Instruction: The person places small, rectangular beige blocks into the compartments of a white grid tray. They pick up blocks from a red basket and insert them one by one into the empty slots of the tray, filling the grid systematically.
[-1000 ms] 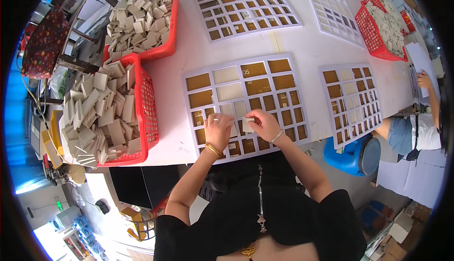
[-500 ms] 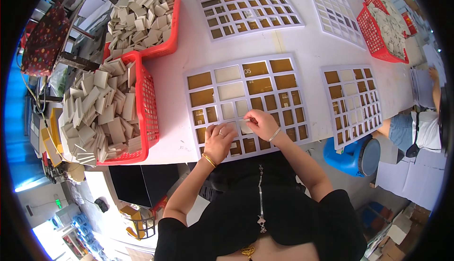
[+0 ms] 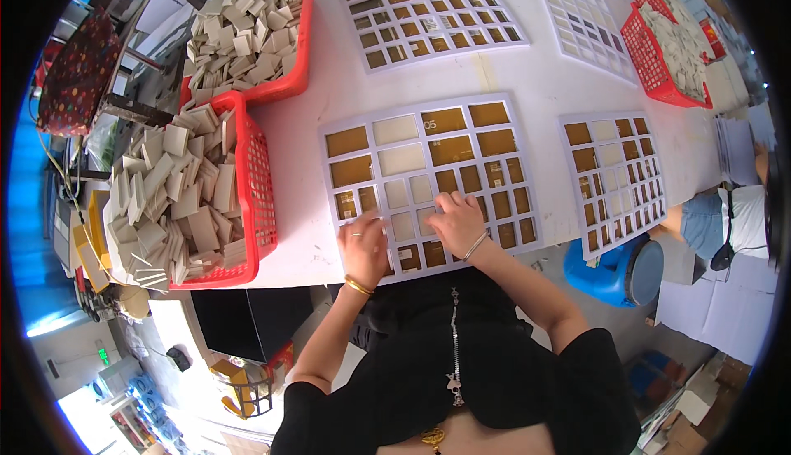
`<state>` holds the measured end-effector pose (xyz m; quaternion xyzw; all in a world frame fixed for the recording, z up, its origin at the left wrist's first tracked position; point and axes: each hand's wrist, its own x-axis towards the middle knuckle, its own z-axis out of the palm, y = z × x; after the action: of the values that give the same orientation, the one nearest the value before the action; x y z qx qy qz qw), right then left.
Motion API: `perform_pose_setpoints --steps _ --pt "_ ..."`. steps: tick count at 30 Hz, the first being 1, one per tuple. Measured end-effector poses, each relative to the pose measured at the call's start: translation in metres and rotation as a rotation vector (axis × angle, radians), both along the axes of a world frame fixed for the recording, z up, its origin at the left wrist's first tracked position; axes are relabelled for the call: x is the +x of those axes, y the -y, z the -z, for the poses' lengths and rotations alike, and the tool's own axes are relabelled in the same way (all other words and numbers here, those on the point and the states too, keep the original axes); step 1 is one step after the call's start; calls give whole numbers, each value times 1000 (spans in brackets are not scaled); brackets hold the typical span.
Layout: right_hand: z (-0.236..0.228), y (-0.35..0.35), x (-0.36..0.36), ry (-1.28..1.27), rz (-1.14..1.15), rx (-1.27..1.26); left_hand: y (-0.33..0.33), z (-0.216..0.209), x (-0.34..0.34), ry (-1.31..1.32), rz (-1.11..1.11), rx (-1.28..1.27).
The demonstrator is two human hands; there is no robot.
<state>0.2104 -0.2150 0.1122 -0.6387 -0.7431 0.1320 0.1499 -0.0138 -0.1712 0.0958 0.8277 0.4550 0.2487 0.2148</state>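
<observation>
A white grid frame (image 3: 375, 181) lies before me on the table, brown showing through many of its cells. Off-white tiles (image 3: 396, 129) fill several cells in its second and third columns. Over the lower-left cells hovers or rests my left hand (image 3: 362, 247), its fingers apart and slightly blurred at the tips; no tile shows in it. My right hand (image 3: 458, 224) is on the frame's lower middle, fingers bent and apart, thumb at the edge of a small tile (image 3: 426, 219) in its cell. Contact beneath the right fingers is partly hidden.
Red baskets (image 3: 262, 195) heaped with loose off-white tiles (image 3: 169, 187) stand at the left. Further grid frames (image 3: 437, 22) lie at the back and right (image 3: 611, 158). Another red basket (image 3: 651, 55) sits far right. A blue stool-like drum (image 3: 614, 269) and another person (image 3: 717, 224) are beyond the right table edge.
My right hand has let go of the small tile, which now lies in its cell, and shifted slightly right. My left hand has moved left, uncovering a tile in the neighbouring cell.
</observation>
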Motion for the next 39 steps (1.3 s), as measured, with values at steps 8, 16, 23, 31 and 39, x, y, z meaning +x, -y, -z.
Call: perform_pose_setpoints --steps 8,16,23,31,39 --pt "16 27 81 -200 538 312 7 33 -67 221 -361 -270" --pt "38 77 116 -345 763 240 6 15 -30 775 -466 -672" --pt "-8 93 183 -396 973 428 -9 -31 40 912 -296 -836" --pt "-49 188 427 -162 1291 567 -4 -5 232 767 336 -1104" --pt "-51 149 401 372 1152 446 -108 54 223 533 -52 -220"
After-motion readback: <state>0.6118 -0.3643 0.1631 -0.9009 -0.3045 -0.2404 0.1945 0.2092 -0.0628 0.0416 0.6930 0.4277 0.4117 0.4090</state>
